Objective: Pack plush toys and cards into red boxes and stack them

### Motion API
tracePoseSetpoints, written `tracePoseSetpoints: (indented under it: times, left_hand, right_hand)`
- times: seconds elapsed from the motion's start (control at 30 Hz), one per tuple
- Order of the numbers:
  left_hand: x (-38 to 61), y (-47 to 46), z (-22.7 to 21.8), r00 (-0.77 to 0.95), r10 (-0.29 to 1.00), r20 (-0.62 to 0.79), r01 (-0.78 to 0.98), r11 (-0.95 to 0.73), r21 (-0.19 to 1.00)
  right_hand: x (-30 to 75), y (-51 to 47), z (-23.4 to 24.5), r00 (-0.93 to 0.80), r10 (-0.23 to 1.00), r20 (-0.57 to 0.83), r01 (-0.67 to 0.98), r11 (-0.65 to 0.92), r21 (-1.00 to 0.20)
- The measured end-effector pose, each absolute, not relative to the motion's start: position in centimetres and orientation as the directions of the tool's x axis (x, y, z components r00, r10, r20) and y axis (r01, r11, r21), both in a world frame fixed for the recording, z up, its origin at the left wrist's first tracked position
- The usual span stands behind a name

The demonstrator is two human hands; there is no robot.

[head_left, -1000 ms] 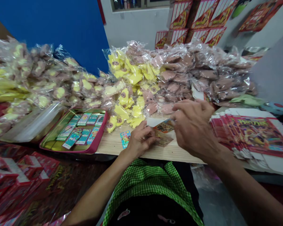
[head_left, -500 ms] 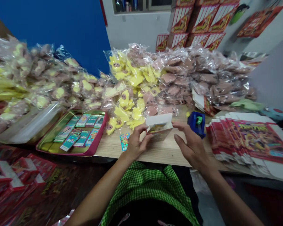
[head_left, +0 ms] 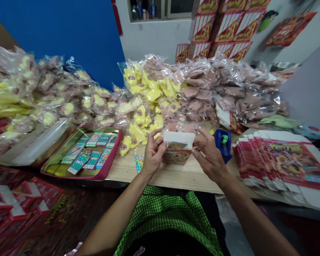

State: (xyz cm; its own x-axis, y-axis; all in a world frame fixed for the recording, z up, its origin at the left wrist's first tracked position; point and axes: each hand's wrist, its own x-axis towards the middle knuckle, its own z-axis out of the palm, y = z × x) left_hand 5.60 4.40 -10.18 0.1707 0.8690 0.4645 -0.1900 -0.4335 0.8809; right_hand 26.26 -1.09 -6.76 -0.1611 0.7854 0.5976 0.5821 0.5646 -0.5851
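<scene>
My left hand [head_left: 152, 154] and my right hand [head_left: 209, 156] hold a small printed cardboard box [head_left: 178, 149] between them, just above the wooden tabletop [head_left: 176, 176]. Its white flap stands up, pinched at both ends by my fingers. A small colourful card [head_left: 139, 161] lies on the table beside my left wrist. A blue tape dispenser [head_left: 223, 140] stands just behind my right hand.
A pink-rimmed tray [head_left: 82, 156] of card packs sits at the left. Bagged yellow and pink toys [head_left: 162, 92] are heaped along the back. Flat red box blanks [head_left: 285, 160] are stacked at the right, with more red boxes [head_left: 16, 202] at the lower left.
The flat box blank has been opened into a box shape and lifted. My right hand has drawn back from over it to grip the flap's right end, uncovering the tape dispenser.
</scene>
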Motion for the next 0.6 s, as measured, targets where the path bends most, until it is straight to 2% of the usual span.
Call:
tracePoseSetpoints:
  times: [0.07,0.2,0.3,0.43,0.5,0.6]
  left_hand:
    - [5.9,4.3,-10.5,0.176,0.867,0.465,-0.213,-0.428,0.878]
    - [5.8,3.8,-10.4,0.193,0.813,0.550,-0.274,-0.494,0.826]
    - [6.0,3.2,-10.1,0.179,0.826,0.535,-0.273,-0.480,0.833]
    - [6.4,3.0,-10.0,0.140,0.857,0.497,-0.245,-0.456,0.856]
    - [6.3,3.1,-9.9,0.138,0.831,0.539,-0.205,-0.509,0.836]
    - [5.4,3.7,-9.4,0.209,0.726,0.655,-0.134,-0.642,0.755]
  right_hand:
    - [26.2,-1.5,-6.8,-0.158,0.774,0.613,0.603,0.567,-0.561]
    - [26.4,-2.2,-6.1,-0.294,0.705,0.645,0.665,0.636,-0.392]
    - [26.4,-2.4,-5.5,-0.346,0.713,0.609,0.673,0.641,-0.369]
    - [26.1,-2.2,-5.0,-0.299,0.735,0.608,0.709,0.598,-0.374]
    - [25.9,-2.0,-4.8,-0.288,0.740,0.608,0.726,0.582,-0.366]
    - [25.9,-1.9,-4.5,-0.329,0.736,0.592,0.749,0.585,-0.311]
